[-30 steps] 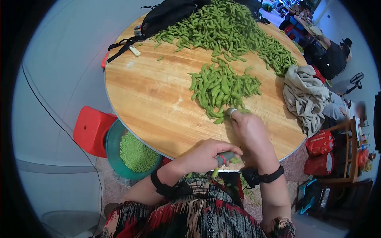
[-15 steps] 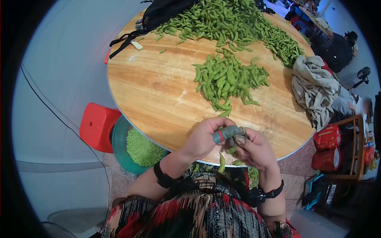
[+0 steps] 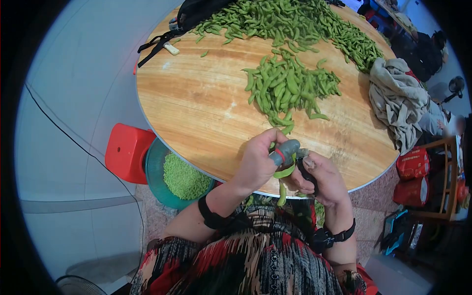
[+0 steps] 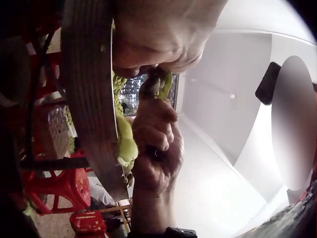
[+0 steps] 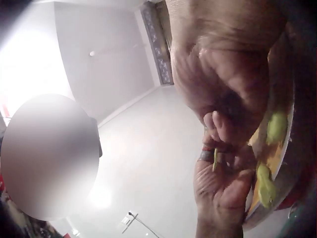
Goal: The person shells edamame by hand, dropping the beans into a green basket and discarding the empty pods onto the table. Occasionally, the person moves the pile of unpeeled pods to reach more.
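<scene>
Drawn back from the smaller pile since a second ago: right hand (image 3: 327,179), now just beside the left hand (image 3: 256,162) at the near edge. Broadest of all, the round wooden tabletop (image 3: 191,103), pale and scuffed. Across its far side, a large heap of green soybean pods (image 3: 285,22), probably pushed back to leave working room. At the right edge, a crumpled grey towel (image 3: 398,98). Low to the left, a teal basin (image 3: 154,174) of loose green beans (image 3: 184,177), near a red stool (image 3: 123,152); presumably set there to stay close to the left arm. Nearer than the heap, the smaller pile (image 3: 287,88), likely kept apart for a short reach. Left hand curled, gripping a green pod (image 3: 285,173) between the two hands, close to the body, perhaps for a better look and steadier pressure. Right hand with fingers curled in, close against that pod; cannot tell whether pinching it. Along the tabletop's rim, another pod (image 5: 266,188). Smallest, on one left digit, a grey finger sleeve (image 3: 287,150) with a red band, probably to spare the skin.
</scene>
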The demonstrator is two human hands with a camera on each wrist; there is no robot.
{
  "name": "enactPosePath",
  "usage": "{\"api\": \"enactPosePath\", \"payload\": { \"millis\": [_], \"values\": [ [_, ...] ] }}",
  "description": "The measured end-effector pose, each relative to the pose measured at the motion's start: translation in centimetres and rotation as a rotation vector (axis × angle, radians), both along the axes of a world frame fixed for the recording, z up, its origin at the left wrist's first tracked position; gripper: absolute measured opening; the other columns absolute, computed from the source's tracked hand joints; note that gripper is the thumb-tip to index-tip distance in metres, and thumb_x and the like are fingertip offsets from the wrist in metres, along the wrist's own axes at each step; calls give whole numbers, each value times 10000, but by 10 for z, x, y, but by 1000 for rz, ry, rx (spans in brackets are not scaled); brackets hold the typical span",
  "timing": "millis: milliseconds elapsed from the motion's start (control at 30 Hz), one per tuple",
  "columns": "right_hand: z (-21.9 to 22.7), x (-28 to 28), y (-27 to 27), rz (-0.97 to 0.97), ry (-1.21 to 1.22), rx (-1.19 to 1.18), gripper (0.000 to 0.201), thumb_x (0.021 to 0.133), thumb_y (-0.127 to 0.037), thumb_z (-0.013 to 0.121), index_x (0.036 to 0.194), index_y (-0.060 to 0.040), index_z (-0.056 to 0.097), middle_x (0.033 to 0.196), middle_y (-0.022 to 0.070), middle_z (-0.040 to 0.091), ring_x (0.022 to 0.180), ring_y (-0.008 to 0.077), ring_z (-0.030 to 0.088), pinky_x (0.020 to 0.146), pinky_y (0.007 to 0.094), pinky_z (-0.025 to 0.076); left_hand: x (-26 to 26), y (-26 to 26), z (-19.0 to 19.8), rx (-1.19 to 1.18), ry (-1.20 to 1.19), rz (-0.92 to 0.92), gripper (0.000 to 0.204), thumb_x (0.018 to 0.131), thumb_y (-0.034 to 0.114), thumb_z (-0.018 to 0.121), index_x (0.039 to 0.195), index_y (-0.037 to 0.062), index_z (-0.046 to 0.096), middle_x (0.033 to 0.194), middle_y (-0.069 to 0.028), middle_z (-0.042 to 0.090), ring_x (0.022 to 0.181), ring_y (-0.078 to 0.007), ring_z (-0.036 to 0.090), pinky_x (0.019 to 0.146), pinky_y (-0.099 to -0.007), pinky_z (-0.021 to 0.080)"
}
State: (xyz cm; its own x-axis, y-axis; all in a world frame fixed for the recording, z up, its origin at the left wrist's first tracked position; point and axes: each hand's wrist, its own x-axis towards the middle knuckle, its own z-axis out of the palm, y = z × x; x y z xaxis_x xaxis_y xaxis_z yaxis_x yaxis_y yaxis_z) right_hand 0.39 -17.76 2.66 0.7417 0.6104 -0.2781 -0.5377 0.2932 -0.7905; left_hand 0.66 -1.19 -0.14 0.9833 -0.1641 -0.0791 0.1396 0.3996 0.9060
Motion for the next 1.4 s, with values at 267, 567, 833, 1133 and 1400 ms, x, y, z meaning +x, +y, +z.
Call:
{"api": "enactPosePath", "payload": {
  "millis": [267,567,833,1133,1400],
  "values": [
    [-5,-3,6,-118,-79,-130,161,943,-164,408,925,-37,504,610,-12,463,440,17,307,404,162,236,2,1,2,14,-41,-85,68,828,34,575,889,17,550,789,-15,565,702,-67,536,631,-200,443],
    [1,-3,-1,-27,168,170,156,929,-174,452,937,-25,502,605,-7,478,425,16,327,389,158,249,4,5,0,-401,-10,-323,93,832,83,594,887,17,560,886,-17,544,788,-81,522,697,-208,430],
    [-1,-3,0,-203,-100,-199,116,914,-131,462,890,-35,524,600,-30,488,449,26,376,412,169,284,3,0,1,20,-158,-182,163,817,-8,580,972,-1,533,893,1,539,801,-59,511,684,-180,430],
    [27,-3,-12,483,-561,-516,195,851,-163,550,920,12,601,552,55,512,479,106,477,474,241,394,3,40,7,120,-48,287,252,824,-62,436,1042,6,543,851,-29,539,686,-41,473,554,-136,368],
    [0,37,45,-222,-1098,-1474,288,777,-236,630,789,17,492,617,218,578,609,376,594,563,452,476,8,31,9,80,23,180,254,823,-48,451,1048,14,553,801,-6,507,648,-39,427,515,-137,311]
  ]
}}
